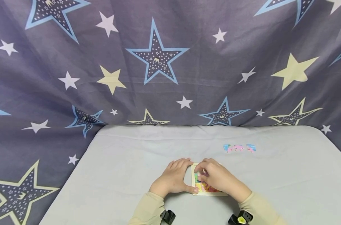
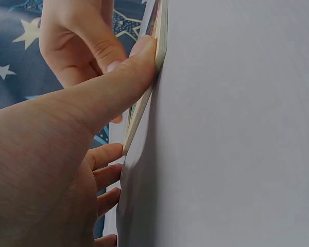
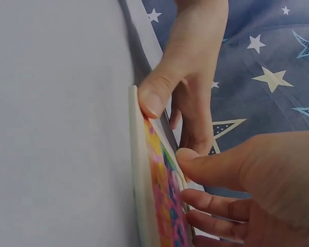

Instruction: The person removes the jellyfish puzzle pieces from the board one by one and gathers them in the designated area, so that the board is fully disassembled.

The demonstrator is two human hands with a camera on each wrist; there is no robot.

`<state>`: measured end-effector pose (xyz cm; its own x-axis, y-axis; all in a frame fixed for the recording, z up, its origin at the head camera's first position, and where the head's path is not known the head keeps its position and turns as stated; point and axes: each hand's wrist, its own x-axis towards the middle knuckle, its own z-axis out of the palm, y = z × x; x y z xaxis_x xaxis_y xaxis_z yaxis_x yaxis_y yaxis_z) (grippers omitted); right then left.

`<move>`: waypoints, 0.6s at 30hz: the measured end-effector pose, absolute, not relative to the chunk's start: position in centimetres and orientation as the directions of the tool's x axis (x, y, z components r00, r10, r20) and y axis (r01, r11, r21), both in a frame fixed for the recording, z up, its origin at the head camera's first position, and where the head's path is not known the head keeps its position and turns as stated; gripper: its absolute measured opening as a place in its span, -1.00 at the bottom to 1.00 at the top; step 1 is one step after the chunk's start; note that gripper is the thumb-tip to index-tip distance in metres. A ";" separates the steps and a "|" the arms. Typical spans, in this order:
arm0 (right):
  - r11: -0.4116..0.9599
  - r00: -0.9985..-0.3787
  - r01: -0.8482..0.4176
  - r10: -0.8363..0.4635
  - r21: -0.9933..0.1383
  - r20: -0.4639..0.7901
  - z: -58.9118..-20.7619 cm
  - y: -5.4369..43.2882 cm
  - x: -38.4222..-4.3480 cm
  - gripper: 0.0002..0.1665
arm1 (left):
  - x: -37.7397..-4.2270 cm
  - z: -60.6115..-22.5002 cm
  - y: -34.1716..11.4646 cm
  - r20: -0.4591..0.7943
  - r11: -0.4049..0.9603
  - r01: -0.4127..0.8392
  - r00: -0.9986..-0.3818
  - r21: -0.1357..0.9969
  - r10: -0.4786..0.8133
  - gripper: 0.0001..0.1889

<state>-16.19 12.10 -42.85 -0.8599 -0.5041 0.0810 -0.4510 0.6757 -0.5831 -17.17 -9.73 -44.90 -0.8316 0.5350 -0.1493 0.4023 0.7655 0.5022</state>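
Note:
A shallow jigsaw puzzle board (image 1: pixel 210 193) with a cream rim and a colourful picture lies on the table in front of me. My left hand (image 1: pixel 174 176) is spread along the board's left side. Its thumb presses the near left corner, and the other fingers reach to the far left corner. My right hand (image 1: pixel 214 175) is over the upper left of the picture, thumb and fingers bent down. They seem to pinch a small puzzle piece against the board; the fingers hide most of it. Yellow, orange and pink artwork (image 3: pixel 162 195) shows below that hand.
Several loose puzzle pieces (image 1: pixel 238 148), pink and blue with a cartoon face, lie side by side at the back right of the table (image 1: pixel 125 156). A grey curtain (image 1: pixel 198 68) with a star print hangs behind and to the left.

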 end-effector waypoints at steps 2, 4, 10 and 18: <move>0.687 -0.860 -0.450 -0.506 -0.570 0.069 -43.0 12.0 -16.1 -0.81 | -17.2 -45.1 -9.7 -0.148 0.763 0.396 -0.834 0.510 0.532 0.12; 0.693 -0.861 -0.446 -0.506 -0.566 0.059 -43.1 11.9 -16.0 -0.79 | -17.4 -45.6 -9.8 -0.149 0.763 0.386 -0.838 0.519 0.526 0.13; 0.697 -0.858 -0.454 -0.509 -0.555 0.062 -43.3 11.8 -15.9 -0.79 | -17.6 -46.3 -9.8 -0.134 0.764 0.388 -0.844 0.515 0.519 0.12; 0.702 -0.854 -0.477 -0.513 -0.529 0.089 -43.5 11.9 -15.9 -0.79 | -17.5 -45.8 -9.6 -0.140 0.762 0.389 -0.840 0.518 0.525 0.11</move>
